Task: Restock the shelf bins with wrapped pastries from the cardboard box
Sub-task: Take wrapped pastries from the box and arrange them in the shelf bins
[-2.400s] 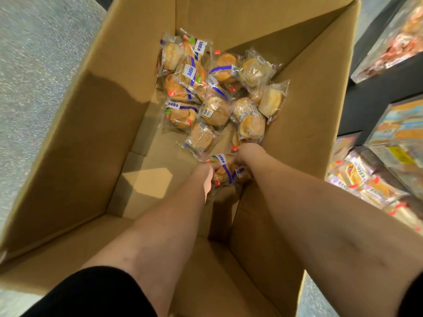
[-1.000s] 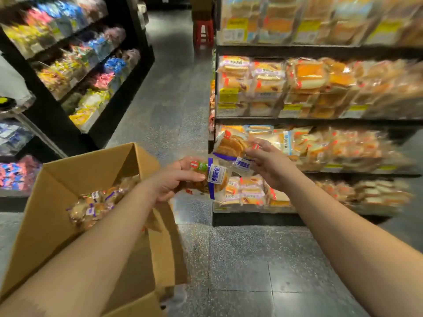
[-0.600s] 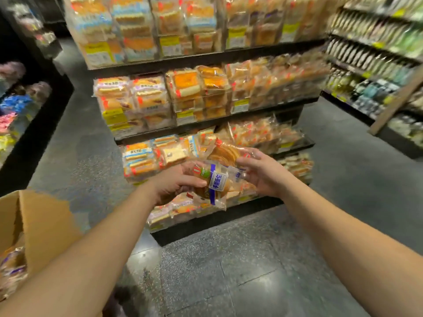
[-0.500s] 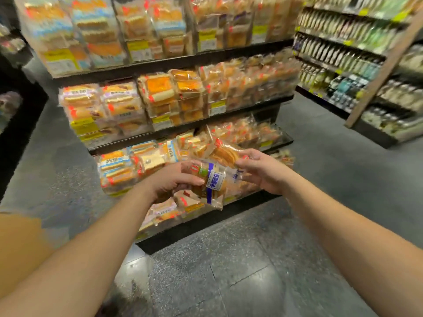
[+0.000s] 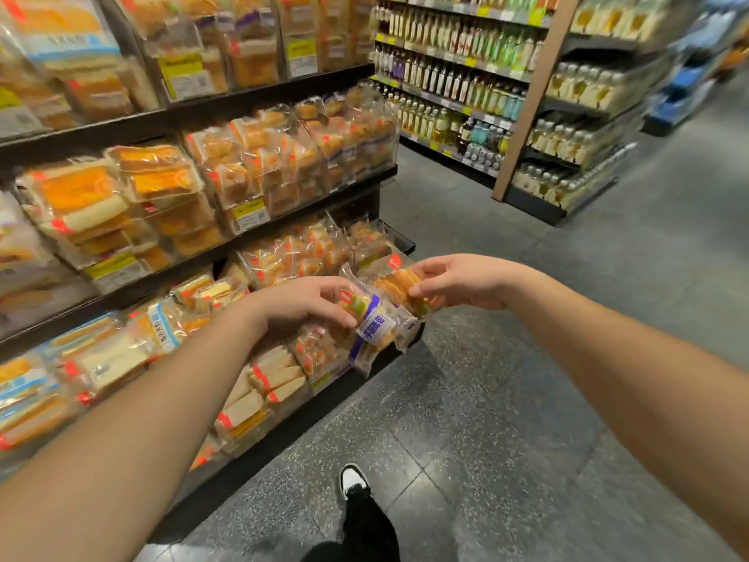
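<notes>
Both hands hold wrapped pastries out in front of the shelf. The left hand curls round a blue-labelled pastry; the right hand pinches another pastry just beside it. Filled shelf bins stand left, behind them.

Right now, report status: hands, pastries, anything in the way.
Left hand and right hand each grip wrapped pastries. Carried in front of the lower shelf bins, not yet placed. Nothing between hands and shelf.
</notes>
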{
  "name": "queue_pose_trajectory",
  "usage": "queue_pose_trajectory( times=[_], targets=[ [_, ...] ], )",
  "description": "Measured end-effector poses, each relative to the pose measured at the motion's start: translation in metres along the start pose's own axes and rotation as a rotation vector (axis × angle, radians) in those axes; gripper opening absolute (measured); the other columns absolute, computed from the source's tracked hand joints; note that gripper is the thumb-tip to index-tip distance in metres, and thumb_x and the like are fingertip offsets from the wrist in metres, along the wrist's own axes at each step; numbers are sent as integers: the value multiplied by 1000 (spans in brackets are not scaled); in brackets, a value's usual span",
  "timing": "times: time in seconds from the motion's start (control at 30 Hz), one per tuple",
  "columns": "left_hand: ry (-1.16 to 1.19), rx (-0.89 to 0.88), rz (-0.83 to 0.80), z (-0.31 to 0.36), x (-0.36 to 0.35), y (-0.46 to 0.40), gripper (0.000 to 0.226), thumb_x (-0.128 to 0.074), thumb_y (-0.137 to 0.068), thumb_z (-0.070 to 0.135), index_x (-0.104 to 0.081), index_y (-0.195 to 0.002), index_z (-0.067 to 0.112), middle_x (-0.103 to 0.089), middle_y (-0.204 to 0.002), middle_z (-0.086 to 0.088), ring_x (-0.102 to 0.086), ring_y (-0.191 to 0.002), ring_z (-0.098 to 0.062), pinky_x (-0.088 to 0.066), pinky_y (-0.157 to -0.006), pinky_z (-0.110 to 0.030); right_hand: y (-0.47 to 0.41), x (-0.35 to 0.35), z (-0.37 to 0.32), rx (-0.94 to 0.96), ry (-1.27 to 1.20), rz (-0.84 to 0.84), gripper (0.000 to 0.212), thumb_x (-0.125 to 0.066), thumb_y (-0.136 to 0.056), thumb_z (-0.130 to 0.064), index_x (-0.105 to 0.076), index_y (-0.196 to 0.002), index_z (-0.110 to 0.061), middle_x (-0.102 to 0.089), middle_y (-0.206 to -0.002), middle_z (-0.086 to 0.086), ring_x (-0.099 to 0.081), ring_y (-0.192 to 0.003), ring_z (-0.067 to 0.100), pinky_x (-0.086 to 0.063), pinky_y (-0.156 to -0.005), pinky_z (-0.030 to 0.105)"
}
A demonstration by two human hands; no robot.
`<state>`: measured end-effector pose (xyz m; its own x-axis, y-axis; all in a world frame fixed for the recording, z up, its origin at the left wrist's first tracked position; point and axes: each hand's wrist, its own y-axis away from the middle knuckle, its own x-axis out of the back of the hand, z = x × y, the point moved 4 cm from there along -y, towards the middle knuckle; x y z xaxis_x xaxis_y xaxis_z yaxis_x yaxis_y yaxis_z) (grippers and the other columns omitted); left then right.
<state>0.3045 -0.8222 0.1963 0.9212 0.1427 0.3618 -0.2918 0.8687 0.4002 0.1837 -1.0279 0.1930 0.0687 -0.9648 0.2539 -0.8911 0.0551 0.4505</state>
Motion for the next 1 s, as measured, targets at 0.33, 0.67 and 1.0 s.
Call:
queue_pose_trajectory(
  times=[0.33,0.67,1.0],
  targets=[
    [-169,15,-139,-6,83,-165,35,-74,-85,28,-60,-115,39,-69,-114,11,-67,-102,-6,-48,-96,-28,-140,109,17,-102,2,50,26,-75,-85,-13,-60,-106,-17,-68,-104,3,-66,-97,18,-51,-86,33],
    [-262,146,-6,-13,153,-278,50,-71,-86,42,-54,-132,38,-53,-128,14,-53,-117,-11,-42,-97,-32,-245,195,38,-188,-6,147,38,-82,-79,-22,-64,-112,-15,-74,-103,3,-71,-96,18,-55,-88,35],
    [-284,407,427,-50,192,-392,68,-70,-84,52,-49,-138,15,-57,-137,-9,-58,-116,-26,-45,-86,-32,-350,300,71,-265,123,371,45,-78,-81,-43,-65,-114,-15,-71,-103,3,-68,-93,19,-55,-88,37]
  ],
)
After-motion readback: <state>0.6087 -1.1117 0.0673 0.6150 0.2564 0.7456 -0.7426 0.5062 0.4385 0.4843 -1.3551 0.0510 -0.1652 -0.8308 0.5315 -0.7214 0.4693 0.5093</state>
